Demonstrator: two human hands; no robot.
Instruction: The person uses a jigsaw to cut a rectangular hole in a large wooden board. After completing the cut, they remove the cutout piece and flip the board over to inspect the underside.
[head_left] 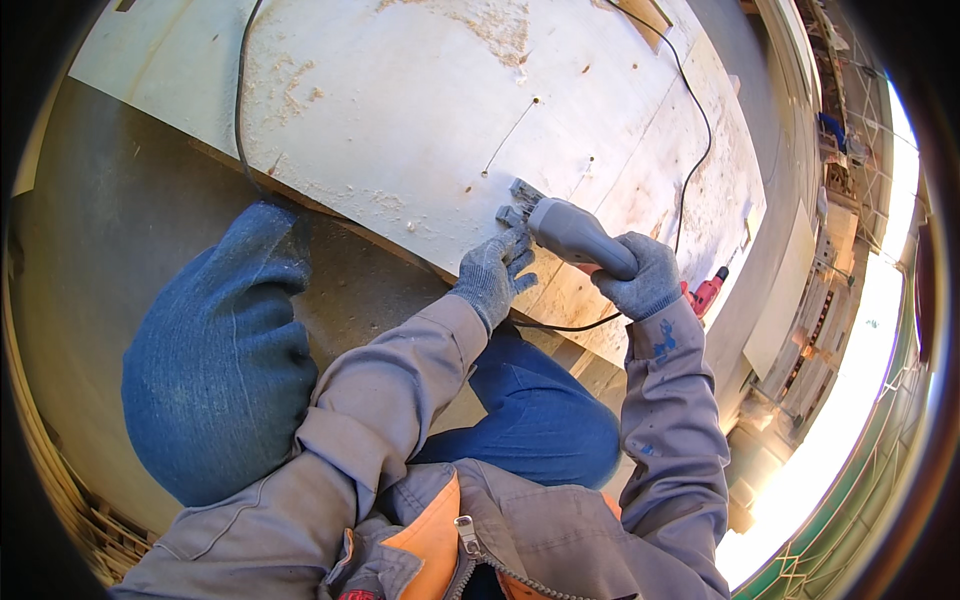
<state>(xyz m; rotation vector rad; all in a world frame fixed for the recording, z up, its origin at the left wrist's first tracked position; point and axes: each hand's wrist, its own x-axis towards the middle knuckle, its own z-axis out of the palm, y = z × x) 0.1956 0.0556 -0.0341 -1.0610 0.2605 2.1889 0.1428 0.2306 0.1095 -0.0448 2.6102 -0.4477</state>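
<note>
My right hand (648, 276), in a grey knit glove, is wrapped round the handle of a grey power tool (580, 236) that looks like a jigsaw. The tool lies tilted above a pale wooden board (400, 120), its metal foot (524, 193) pointing away to the left. My left hand (491, 276), gloved alike, has its fingers bent against the jigsaw's head beside the foot. Its thumb stands a little apart. The blade cannot be made out. Beyond the foot, a thin straight slit (510, 138) runs between two small holes in the board.
A red drill (708, 291) lies to the right of my right hand. Black cables (699, 110) cross the board and hang over its near edge at left. Sawdust and chips (280, 90) are scattered on it. Stacked wooden pallets (815, 330) stand at the far right.
</note>
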